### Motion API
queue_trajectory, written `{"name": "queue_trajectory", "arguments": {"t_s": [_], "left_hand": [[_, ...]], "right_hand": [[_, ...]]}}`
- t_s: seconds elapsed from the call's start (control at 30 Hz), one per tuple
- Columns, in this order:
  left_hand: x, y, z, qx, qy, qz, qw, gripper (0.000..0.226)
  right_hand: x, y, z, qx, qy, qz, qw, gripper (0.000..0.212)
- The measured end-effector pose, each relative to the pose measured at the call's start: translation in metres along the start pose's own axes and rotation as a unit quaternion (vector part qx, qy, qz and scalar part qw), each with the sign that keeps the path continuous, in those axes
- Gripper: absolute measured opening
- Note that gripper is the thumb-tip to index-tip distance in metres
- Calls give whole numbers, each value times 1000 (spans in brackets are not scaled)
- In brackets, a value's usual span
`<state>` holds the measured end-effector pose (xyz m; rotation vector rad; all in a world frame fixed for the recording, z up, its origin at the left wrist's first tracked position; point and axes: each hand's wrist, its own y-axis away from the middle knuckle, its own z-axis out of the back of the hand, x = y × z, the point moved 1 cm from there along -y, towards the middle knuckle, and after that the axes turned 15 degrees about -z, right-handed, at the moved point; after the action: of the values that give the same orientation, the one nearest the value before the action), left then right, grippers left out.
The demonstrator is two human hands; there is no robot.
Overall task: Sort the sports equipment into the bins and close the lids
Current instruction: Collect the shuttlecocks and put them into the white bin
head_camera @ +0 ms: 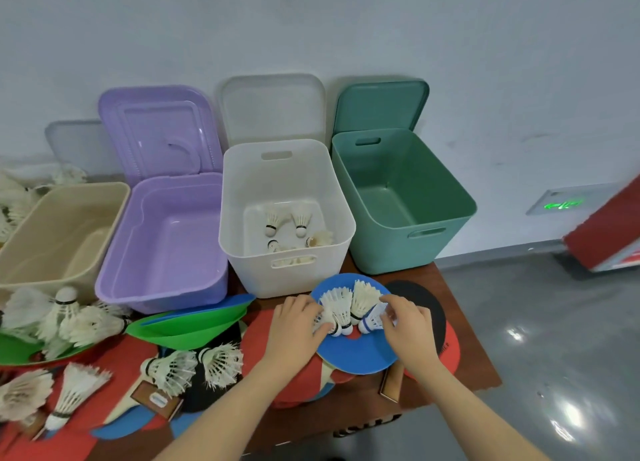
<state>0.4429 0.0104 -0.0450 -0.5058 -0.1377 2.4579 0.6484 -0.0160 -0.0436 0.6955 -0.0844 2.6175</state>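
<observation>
Both hands gather shuttlecocks (349,310) off the blue disc (356,353): left hand (294,329) and right hand (408,325) pinch the cluster (several at once). Next, I judge, lift them toward 11 o'clock into the white bin (239,197), lid still up.

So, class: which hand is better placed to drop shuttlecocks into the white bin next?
Probably the left hand: it grips shuttlecocks directly below the white bin; the right hand is farther right.
</observation>
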Motion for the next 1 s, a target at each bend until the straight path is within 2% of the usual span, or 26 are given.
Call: {"name": "queue_trajectory", "arguments": {"t_s": [0.13, 0.27, 0.47, 0.6, 0.73, 0.87, 1.0], "left_hand": [[-2, 0, 5, -80, 52, -14, 995, 9], [-2, -1, 21, -151, 58, -58, 985, 22], [-4, -15, 65, -260, 26, -135, 956, 16], [-1, -42, 109, -352, 11, -129, 927, 15], [17, -67, 139, -363, -36, -111, 924, 15], [40, -80, 161, -343, -84, -97, 931, 18], [64, -87, 175, -317, -94, -47, 943, 20]], "right_hand": [[4, 6, 9, -26, -61, 33, 997, 27], [13, 6, 22, -32, -100, 93, 990, 28], [47, 4, 52, -92, -161, 162, 969, 20], [85, -7, 73, -128, -208, 196, 950, 23], [124, -26, 82, -141, -223, 214, 941, 25], [158, -49, 83, -126, -214, 234, 940, 26], [183, -71, 78, -113, -200, 236, 944, 26]]}}
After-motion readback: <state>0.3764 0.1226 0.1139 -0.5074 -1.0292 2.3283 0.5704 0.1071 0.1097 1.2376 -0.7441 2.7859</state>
